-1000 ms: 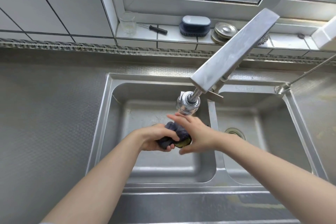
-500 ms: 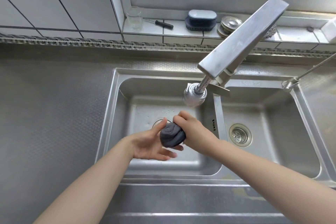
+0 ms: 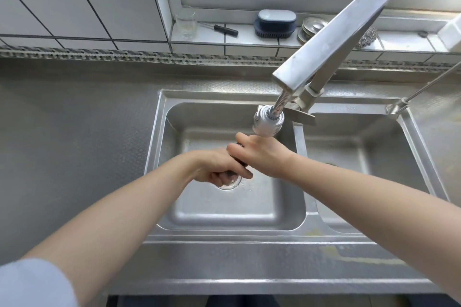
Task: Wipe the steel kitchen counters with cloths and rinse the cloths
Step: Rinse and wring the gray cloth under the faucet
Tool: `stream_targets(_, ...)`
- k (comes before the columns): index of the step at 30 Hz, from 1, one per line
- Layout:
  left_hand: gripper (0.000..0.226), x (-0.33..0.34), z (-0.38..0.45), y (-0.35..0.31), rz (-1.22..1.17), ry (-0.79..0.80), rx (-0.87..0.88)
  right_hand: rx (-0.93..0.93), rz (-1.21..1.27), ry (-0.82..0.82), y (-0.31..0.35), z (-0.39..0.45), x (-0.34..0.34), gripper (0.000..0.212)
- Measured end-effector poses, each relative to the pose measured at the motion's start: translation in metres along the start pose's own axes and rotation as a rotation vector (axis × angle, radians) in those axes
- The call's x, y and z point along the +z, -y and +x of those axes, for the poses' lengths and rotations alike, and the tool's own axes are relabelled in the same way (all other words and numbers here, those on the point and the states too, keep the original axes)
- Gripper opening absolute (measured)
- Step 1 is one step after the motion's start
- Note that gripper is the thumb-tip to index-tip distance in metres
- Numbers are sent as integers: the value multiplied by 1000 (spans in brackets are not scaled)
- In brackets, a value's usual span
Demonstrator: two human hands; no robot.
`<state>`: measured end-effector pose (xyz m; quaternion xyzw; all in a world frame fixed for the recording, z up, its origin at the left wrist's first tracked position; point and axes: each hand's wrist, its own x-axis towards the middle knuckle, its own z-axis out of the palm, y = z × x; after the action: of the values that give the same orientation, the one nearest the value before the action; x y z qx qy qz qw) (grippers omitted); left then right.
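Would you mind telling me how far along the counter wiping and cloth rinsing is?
In hand: both hands, left hand and right hand, grip the dark cloth over the left basin, under the faucet head, apparently wringing. Whether the counter is already wiped, I cannot tell.

Both hands [image 3: 239,162] wring dark cloth [image 3: 240,162], mostly hidden, over sink [image 3: 224,214].
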<state>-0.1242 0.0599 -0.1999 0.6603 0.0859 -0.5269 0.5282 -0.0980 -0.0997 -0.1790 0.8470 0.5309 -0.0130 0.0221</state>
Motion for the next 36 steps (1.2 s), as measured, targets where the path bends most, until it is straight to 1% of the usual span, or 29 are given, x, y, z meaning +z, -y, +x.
stream_targets(1, 42, 3, -1, -6, 119, -98, -6, 62, -6, 33, 2, 1, 1, 24)
stream_targets(2, 40, 6, -1, -9, 255, -213, -5, 124, 9, 71, 5, 3, 3, 26)
stream_targets(4, 28, 10, 2, -13, 603, -466, 29, 252, 75, 168, 10, 11, 8, 26)
stream_targets(5, 23, 13, 4, -12, 739, -568, 53, 315, 123, 221, 12, 13, 9, 24)
stream_targets(6, 19, 14, 5, -9, 813, -649, 68, 370, 191, 247, 12, 14, 10, 23)
stream_targets(8, 15, 16, 6, -3, 926, -723, 101, 426, 356, 282, 15, 13, 11, 19)
stream_targets(9, 12, 16, 6, -1, 1014, -735, 143, 433, 435, 310, 17, 13, 12, 15)
stream_targets(11, 6, 15, 5, 6, 1181, -713, 214, 469, 552, 374, 22, 11, 13, 16)
stream_targets(13, 17, 14, 6, 10, 1338, -685, 249, 572, 658, 417, 26, 10, 14, 20)
stream_targets(14, 18, 12, 7, 12, 1396, -674, 268, 643, 751, 433, 29, 8, 14, 22)
stream_targets(16, 17, 8, 7, 13, 1487, -659, 322, 762, 1006, 457, 35, 5, 14, 20)
stream_targets(18, 17, 5, 5, 14, 1569, -645, 375, 834, 1246, 471, 41, 2, 14, 21)
stream_targets(21, 23, 6, 2, 18, 1662, -581, 403, 877, 1495, 510, 52, -5, 13, 28)
stream_targets(23, 23, 7, 1, 19, 1705, -566, 420, 884, 1620, 516, 56, -9, 14, 32)
stream_targets(26, 20, 9, -2, 20, 1675, -602, 433, 861, 1689, 447, 59, -16, 17, 31)
stream_targets(28, 15, 11, -2, 24, 1545, -640, 348, 792, 1642, 417, 55, -20, 18, 26)
stream_targets(29, 13, 12, -2, 26, 1431, -632, 304, 764, 1565, 401, 52, -23, 17, 20)
stream_targets(30, 11, 11, -2, 30, 1292, -592, 270, 755, 1471, 379, 49, -27, 17, 17)
stream_targets(31, 11, 10, -2, 32, 1150, -536, 261, 763, 1376, 344, 45, -30, 19, 20)
stream_targets(33, 28, 6, -5, 36, 905, -456, 272, 810, 1242, 245, 39, -38, 23, 31)
stream_targets(34, 34, 5, -8, 38, 761, -449, 280, 825, 1208, 189, 37, -41, 24, 34)
stream_targets(36, 36, 6, -14, 42, 443, -448, 312, 823, 1169, 91, 35, -46, 25, 35)
